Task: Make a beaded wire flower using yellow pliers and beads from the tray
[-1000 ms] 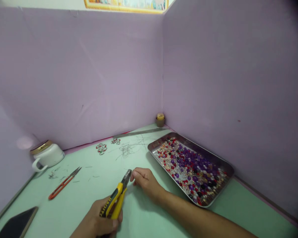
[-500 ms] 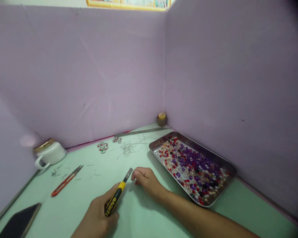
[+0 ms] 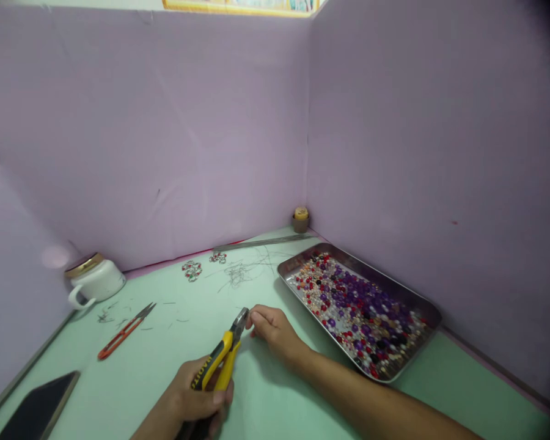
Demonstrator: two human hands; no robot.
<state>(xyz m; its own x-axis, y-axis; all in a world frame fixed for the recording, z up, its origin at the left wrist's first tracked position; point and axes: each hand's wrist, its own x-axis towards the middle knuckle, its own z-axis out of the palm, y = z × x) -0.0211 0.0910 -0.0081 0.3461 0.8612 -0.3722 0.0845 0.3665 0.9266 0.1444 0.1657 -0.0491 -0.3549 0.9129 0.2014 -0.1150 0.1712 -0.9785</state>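
My left hand (image 3: 195, 394) is wrapped round yellow-and-black pliers (image 3: 222, 360), whose metal jaws point up and to the right. My right hand (image 3: 272, 330) is closed in a pinch at the tip of those jaws. Whatever its fingertips hold is too small to make out. Beyond the hands lie two small beaded wire pieces, a larger beaded piece (image 3: 192, 271) and a smaller beaded piece (image 3: 218, 258). Thin loose wires (image 3: 236, 274) are tangled beside them.
A metal tray (image 3: 334, 333) of mixed beads (image 3: 369, 293) stands at the right. Orange-handled thread snips (image 3: 126, 332), wire scraps (image 3: 105, 315), a white lidded mug (image 3: 101, 282) and a phone (image 3: 39, 409) lie left. Straight wires (image 3: 261, 242) and a small pot (image 3: 300, 220) are at the back wall.
The pliers have turned in my left hand, so both handles and the jaws now show. Their jaws have come up to my right fingertips. My right hand stays pinched in nearly the same spot.
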